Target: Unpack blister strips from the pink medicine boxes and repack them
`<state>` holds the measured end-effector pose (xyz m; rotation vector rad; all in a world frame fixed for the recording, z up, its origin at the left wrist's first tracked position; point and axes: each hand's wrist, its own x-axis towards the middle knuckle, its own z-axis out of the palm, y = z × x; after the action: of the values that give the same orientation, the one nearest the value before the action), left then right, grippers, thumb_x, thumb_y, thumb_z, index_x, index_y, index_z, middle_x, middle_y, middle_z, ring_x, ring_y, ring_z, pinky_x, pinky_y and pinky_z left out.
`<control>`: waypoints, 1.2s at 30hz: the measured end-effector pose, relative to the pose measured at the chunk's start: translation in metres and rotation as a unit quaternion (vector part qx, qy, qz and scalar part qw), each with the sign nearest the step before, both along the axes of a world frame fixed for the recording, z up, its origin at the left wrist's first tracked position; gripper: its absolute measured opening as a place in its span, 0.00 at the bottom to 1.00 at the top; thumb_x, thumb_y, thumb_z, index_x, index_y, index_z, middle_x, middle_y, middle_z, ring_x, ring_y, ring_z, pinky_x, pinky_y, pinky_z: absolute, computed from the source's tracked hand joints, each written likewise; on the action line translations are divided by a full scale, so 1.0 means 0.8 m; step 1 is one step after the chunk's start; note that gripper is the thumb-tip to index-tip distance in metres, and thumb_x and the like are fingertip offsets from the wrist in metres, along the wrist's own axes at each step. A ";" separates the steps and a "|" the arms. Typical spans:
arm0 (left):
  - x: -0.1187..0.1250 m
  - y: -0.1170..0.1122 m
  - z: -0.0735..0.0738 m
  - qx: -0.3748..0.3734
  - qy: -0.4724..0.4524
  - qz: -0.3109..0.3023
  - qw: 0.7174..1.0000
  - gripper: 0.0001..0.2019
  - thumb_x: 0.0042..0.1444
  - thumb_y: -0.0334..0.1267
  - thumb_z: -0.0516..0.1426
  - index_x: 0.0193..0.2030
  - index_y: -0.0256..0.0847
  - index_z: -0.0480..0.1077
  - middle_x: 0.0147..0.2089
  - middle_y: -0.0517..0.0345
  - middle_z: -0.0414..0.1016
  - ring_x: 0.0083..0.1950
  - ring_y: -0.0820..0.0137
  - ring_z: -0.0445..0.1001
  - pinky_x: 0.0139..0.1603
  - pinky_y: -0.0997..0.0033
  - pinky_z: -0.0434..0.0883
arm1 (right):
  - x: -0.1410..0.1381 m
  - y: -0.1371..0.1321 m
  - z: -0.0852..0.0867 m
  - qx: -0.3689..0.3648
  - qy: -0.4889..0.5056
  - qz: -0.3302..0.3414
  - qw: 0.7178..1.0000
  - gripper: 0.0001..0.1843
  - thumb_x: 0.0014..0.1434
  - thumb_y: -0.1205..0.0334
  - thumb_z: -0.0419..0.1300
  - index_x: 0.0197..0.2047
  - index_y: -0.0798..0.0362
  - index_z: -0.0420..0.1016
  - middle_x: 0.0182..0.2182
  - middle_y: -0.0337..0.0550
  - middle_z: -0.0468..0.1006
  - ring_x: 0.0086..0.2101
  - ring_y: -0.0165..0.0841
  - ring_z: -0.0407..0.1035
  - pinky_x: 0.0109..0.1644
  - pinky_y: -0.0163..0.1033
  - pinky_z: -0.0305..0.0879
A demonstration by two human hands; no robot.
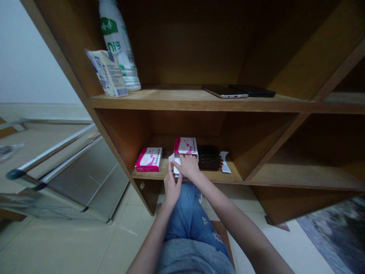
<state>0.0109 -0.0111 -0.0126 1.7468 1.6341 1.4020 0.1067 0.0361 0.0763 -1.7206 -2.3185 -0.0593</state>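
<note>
In the middle of the frame, the right hand has its fingertips at the open near end of a pink and white box, which lies on the lower shelf. Those fingers are partly hidden by the box's mouth, so whether they grip anything cannot be told. The left hand, just below and to the left, points up toward the white flap at that end, its thumb spread from its fingers; whether it pinches anything is unclear. A second pink and white box, the closed box, lies left of centre, apart from the hands. Just right of the open box is a row of dark brown vials, and beside their right ends lies a curved white piece. On the upper shelf, a white bottle and a drink carton stand at the upper left, and two phones lie flat right of centre, a light-edged phone and a black phone.
</note>
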 end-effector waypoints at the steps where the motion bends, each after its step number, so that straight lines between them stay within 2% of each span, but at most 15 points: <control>1: 0.000 0.000 -0.001 0.005 -0.003 -0.001 1.000 0.35 0.59 0.44 0.51 0.69 0.38 0.41 0.66 0.40 0.56 0.62 0.57 0.63 0.59 0.53 0.62 | 0.001 -0.004 0.000 0.011 0.004 0.003 1.000 0.26 0.63 0.45 0.45 0.48 0.60 0.69 0.42 0.60 0.75 0.45 0.47 0.67 0.46 0.48 0.60; 6: -0.002 0.000 -0.005 0.016 -0.015 -0.006 1.000 0.34 0.59 0.43 0.50 0.69 0.42 0.40 0.67 0.43 0.56 0.61 0.57 0.65 0.58 0.53 0.63 | 0.006 -0.032 -0.001 0.052 0.011 0.034 0.998 0.17 0.59 0.53 0.53 0.46 0.56 0.69 0.42 0.56 0.73 0.44 0.46 0.66 0.47 0.47 0.60; 9: -0.002 0.000 -0.007 0.012 -0.010 -0.007 1.000 0.33 0.60 0.44 0.48 0.69 0.42 0.39 0.66 0.42 0.57 0.60 0.57 0.66 0.57 0.52 0.63 | 0.010 -0.048 -0.002 0.072 0.008 0.052 0.996 0.13 0.60 0.56 0.53 0.43 0.55 0.70 0.38 0.53 0.75 0.41 0.45 0.67 0.47 0.47 0.59; 13: -0.002 -0.001 -0.007 0.019 -0.003 -0.003 1.000 0.33 0.61 0.45 0.48 0.69 0.40 0.40 0.66 0.41 0.56 0.63 0.57 0.62 0.59 0.51 0.61 | 0.015 -0.059 -0.001 0.096 0.046 0.072 0.992 0.08 0.61 0.62 0.51 0.40 0.53 0.70 0.34 0.48 0.78 0.38 0.40 0.69 0.46 0.43 0.58; 19: -0.002 -0.003 0.000 0.006 -0.006 -0.005 1.000 0.34 0.60 0.47 0.50 0.69 0.39 0.41 0.63 0.39 0.61 0.61 0.55 0.64 0.57 0.50 0.63 | 0.029 -0.057 0.000 0.129 0.111 0.037 0.985 0.14 0.62 0.65 0.49 0.50 0.53 0.66 0.33 0.43 0.79 0.34 0.36 0.72 0.40 0.38 0.58; 26: 0.000 -0.004 0.002 0.003 -0.009 -0.007 1.000 0.34 0.60 0.47 0.49 0.69 0.38 0.41 0.64 0.38 0.60 0.60 0.55 0.66 0.58 0.50 0.62 | 0.046 -0.045 -0.002 0.183 0.079 0.038 0.979 0.12 0.63 0.64 0.49 0.41 0.52 0.73 0.34 0.43 0.80 0.32 0.33 0.73 0.36 0.36 0.56; 28: 0.000 -0.004 0.001 0.005 -0.011 -0.007 1.000 0.34 0.60 0.47 0.50 0.69 0.39 0.40 0.64 0.39 0.60 0.60 0.56 0.65 0.58 0.50 0.62 | 0.048 -0.049 0.005 0.220 0.101 0.049 0.969 0.11 0.63 0.63 0.50 0.39 0.52 0.74 0.31 0.42 0.80 0.30 0.31 0.72 0.35 0.35 0.55; 31: -0.001 -0.003 -0.002 0.012 -0.019 -0.017 1.000 0.35 0.60 0.46 0.50 0.69 0.41 0.38 0.63 0.40 0.61 0.59 0.57 0.67 0.58 0.51 0.62 | 0.058 -0.064 0.028 0.268 0.139 0.062 0.951 0.10 0.61 0.64 0.53 0.36 0.53 0.75 0.27 0.39 0.79 0.26 0.28 0.71 0.34 0.34 0.55; 36: -0.001 -0.004 -0.001 0.005 -0.007 -0.006 1.000 0.35 0.60 0.47 0.50 0.69 0.41 0.39 0.64 0.40 0.59 0.59 0.57 0.66 0.58 0.52 0.62 | 0.104 -0.089 0.079 0.275 0.154 0.068 0.947 0.10 0.61 0.62 0.53 0.37 0.53 0.75 0.28 0.39 0.79 0.25 0.28 0.70 0.32 0.32 0.58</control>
<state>0.0104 -0.0141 -0.0138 1.7452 1.6086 1.4177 0.1900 -0.0349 0.1394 -1.1950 -1.9407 -0.3498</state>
